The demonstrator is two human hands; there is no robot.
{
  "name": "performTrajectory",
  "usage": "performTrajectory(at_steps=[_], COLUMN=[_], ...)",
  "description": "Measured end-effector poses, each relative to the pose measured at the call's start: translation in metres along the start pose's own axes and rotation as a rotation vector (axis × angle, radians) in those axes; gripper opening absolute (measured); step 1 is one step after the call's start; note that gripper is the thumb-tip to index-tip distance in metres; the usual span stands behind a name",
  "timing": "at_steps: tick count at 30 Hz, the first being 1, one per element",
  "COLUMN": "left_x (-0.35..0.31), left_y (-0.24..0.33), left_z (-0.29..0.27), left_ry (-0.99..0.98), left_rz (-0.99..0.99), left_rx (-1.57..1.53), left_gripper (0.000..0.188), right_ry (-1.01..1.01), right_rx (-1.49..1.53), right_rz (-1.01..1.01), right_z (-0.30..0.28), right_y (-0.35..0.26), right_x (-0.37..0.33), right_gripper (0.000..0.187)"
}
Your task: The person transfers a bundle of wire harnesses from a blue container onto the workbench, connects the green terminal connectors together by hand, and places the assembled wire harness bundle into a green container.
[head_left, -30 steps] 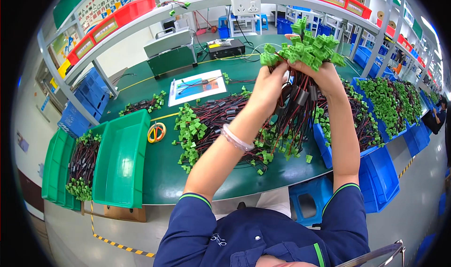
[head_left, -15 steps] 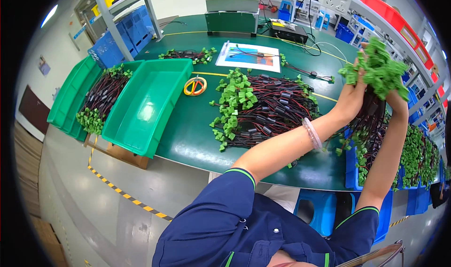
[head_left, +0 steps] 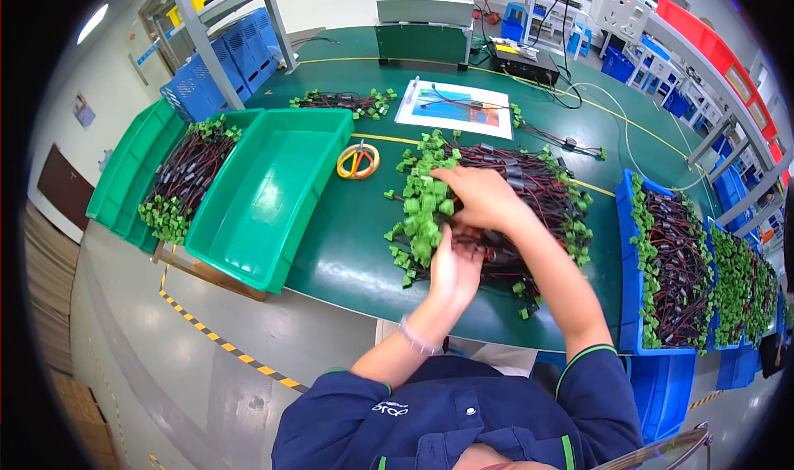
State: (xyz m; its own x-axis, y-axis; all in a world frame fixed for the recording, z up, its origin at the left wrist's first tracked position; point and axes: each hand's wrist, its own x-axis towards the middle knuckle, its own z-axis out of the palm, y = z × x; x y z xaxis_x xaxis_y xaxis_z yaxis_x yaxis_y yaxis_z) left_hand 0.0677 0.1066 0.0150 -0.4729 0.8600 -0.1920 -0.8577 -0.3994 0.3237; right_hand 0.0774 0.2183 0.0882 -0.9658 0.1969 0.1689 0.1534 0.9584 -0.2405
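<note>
A big pile of black-and-red wire harnesses [head_left: 529, 168] lies on the green table, with green connectors at both ends and black cylinders along the wires. My left hand [head_left: 457, 271] is closed around a bundle of these harnesses [head_left: 423, 222] at the pile's near left side, thumb up by the green connectors. From above and to the right, my right hand [head_left: 484, 195] curls over the same bundle, its fingertips among the connectors. Part of the bundle is hidden under my hands, and its connectors are slightly blurred.
A green tray [head_left: 265, 197] stands left of the pile, beside another holding harnesses [head_left: 186, 172]. Orange-and-yellow scissors [head_left: 358, 161] and a printed sheet [head_left: 455, 107] lie behind. Blue bins [head_left: 630, 280] full of harnesses line the right side. A metal frame [head_left: 194, 35] rises at the left.
Both hands have swung from the blue bin at the right to the pile in the middle, bringing the harness bundle down onto the pile's left side. The view has shifted slightly.
</note>
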Motion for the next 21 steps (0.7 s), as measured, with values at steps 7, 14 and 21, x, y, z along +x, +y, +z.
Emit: performTrajectory(at_steps=[7,14,21], left_x=[-0.036,-0.059,-0.064], left_y=[-0.001,0.012,0.01], left_z=[-0.035,-0.06,-0.061], left_ry=[0.118,0.083,0.114], left_rz=[-0.235,-0.455,-0.574], left_rx=[-0.059,-0.085,-0.05], left_gripper=[0.027,0.029,0.022], right_ry=[0.053,-0.023,0.285], right_rx=[-0.183,-0.283,-0.396], right_rz=[-0.031,0.209,0.32], right_z=[-0.004,-0.029,0.037], right_y=[-0.021,0.012,-0.013], right_x=[-0.028,-0.063,-0.099], right_gripper=[0.079,0.09,0.084])
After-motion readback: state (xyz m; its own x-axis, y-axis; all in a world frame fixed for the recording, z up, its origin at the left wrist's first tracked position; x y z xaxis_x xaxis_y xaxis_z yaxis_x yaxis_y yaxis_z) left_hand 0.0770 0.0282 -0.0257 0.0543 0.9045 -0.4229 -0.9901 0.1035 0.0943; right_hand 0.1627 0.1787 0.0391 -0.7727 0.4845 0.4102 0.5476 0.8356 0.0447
